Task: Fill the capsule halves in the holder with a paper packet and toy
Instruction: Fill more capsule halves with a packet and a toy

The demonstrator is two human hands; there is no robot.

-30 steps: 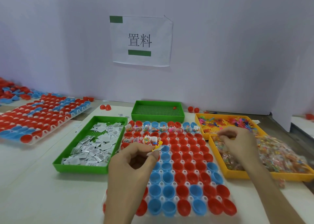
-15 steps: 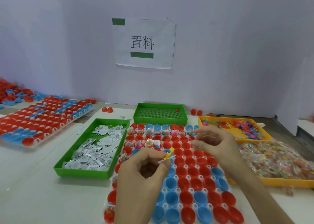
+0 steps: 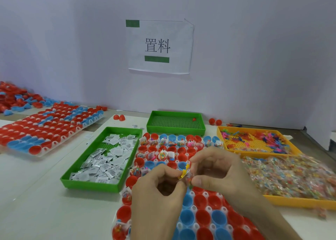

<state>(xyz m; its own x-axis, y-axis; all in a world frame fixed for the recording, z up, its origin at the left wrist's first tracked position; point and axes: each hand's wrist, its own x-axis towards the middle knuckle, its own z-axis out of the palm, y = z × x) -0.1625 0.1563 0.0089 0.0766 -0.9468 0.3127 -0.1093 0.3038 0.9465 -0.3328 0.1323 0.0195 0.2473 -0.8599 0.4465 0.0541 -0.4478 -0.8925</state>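
Right now our left hand [image 3: 156,199] hovers over the middle of the holder [image 3: 194,208]. Its grip is clamped, thumb against forefinger, on a yellow toy [image 3: 184,172] and a white packet [image 3: 180,179] held together. Our right hand [image 3: 223,174] sits at three o'clock of it, fingers curled, its grip pinched on a small clear bag [image 3: 189,181] of coloured bits that touches the toy. All three hang above the red and blue halves [image 3: 187,216] and lie in none of them; we cannot tell which half is directly below.

Halves in the row at twelve o'clock, part of the next row, and some along the nine o'clock edge hold bags and packets. The near ones at six o'clock show bare plastic.

Just beside the holder at nine o'clock, a green tray [image 3: 91,184] holds a heap of spare packets [image 3: 109,159]. At twelve o'clock stands a far green tray [image 3: 174,131] with one small red piece in it. We see a toy tray [image 3: 221,136], yellow, at two o'clock, and a bag tray [image 3: 291,202], also yellow and heaped, at three o'clock. Well apart at ten o'clock, a second holder [image 3: 45,128] rests on the counter [image 3: 45,194]. A sign [image 3: 158,46] hangs on the wall at twelve o'clock.
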